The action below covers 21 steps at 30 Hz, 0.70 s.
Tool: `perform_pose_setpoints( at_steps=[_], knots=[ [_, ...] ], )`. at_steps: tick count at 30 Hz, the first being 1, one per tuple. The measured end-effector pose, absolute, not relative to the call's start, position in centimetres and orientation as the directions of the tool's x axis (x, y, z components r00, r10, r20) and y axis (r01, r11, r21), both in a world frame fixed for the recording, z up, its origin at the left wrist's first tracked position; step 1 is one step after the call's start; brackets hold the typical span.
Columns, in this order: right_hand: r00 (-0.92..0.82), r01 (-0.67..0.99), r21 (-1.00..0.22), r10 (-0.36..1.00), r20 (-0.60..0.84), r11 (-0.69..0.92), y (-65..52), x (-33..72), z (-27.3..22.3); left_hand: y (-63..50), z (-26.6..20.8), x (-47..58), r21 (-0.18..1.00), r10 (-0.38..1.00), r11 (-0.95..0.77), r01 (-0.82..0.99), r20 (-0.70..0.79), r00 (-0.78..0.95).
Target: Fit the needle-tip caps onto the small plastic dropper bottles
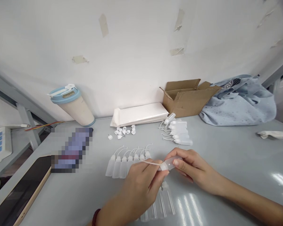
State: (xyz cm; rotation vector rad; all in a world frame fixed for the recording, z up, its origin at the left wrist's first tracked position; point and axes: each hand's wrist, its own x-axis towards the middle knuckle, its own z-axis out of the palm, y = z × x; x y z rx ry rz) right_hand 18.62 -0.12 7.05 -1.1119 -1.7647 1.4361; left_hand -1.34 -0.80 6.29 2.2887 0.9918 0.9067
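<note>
Where the white wall [132, 62] is met by the gray table [91, 194], an open brown box [190, 103] is set. In front, one small see-through bottle [172, 163] is held over the table by two hands: its body is gripped by the right hand [195, 166], its white top [164, 166] is pinched by the left hand [140, 183]. Little white caps [124, 132] are scattered farther back.

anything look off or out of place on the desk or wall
Only small things: torn tape scraps cling to the otherwise plain wall, and by the box one stray bottle lies askew to its neighbours. No spill shows, and the held bottle has no visible damage.
</note>
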Motion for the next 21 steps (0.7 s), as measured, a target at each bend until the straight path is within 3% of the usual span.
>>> perform_pose_setpoints(
  at_steps=[2,6,9,13,16,21],
  knots=[
    [-0.463,0.239,-0.966,0.886,-0.03,0.093,-0.2,18.6,7.1,-0.8,6.7,-1.4,0.728,0.82,-0.527,0.438,0.301,0.486],
    [-0.452,0.302,-0.918,0.886,0.099,0.256,-0.4,18.6,7.4,-0.7,8.0,-1.5,0.888,0.868,-0.234,0.396,0.008,0.496],
    [-0.473,0.321,-0.886,0.867,0.157,0.335,-0.5,18.8,7.5,-0.6,8.3,-1.6,0.947,0.83,-0.06,0.317,-0.129,0.543],
    [-0.549,0.324,-0.891,0.83,0.096,0.317,-0.2,18.9,7.6,-0.4,7.8,-1.7,0.972,0.794,0.081,0.222,-0.198,0.574],
    [-0.578,0.336,-0.889,0.813,0.066,0.31,-0.1,18.6,7.9,-0.4,7.9,-1.7,0.961,0.827,-0.004,0.278,-0.153,0.542],
    [-0.554,0.372,-0.882,0.831,0.038,0.288,-0.1,18.5,8.2,-0.6,8.3,-1.7,0.809,0.829,-0.374,0.453,0.073,0.555]
  ],
)
